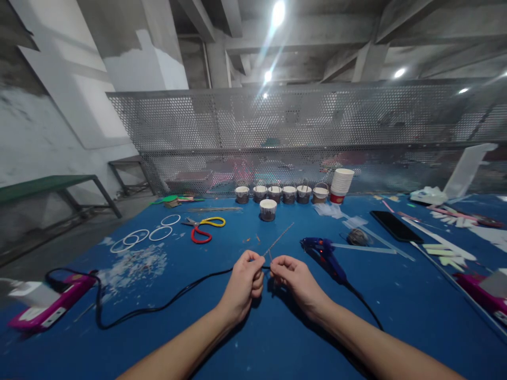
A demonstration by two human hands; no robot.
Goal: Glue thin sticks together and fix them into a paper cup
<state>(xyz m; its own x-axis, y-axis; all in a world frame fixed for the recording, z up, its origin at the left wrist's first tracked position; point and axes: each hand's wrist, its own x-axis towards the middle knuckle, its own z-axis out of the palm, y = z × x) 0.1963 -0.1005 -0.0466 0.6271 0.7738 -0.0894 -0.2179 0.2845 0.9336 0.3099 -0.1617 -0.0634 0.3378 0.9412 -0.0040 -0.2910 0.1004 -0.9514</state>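
Observation:
Near the middle of the blue table, my left hand [246, 279] pinches a thin twisted grey strand [279, 238] that points up and to the right. Close beside it on the right, my right hand [295, 278] is closed, thumb against fingers, at a thin end of the same-looking strand. The two hands are almost touching. Beyond them stands a small white-rimmed cup with a dark lower part [268, 210]. A blue glue gun [325, 256] lies right of my right hand. Scissors with red and yellow handles [204, 227] lie to the left.
Similar cups [289, 195] line the back beside stacked paper cups [341, 186]. White rings [160, 233] and a pink power strip [55, 303] are left, with a black cable [158, 309] running towards my hands. A phone [396, 226], grey yarn [357, 237] and glue sticks lie right.

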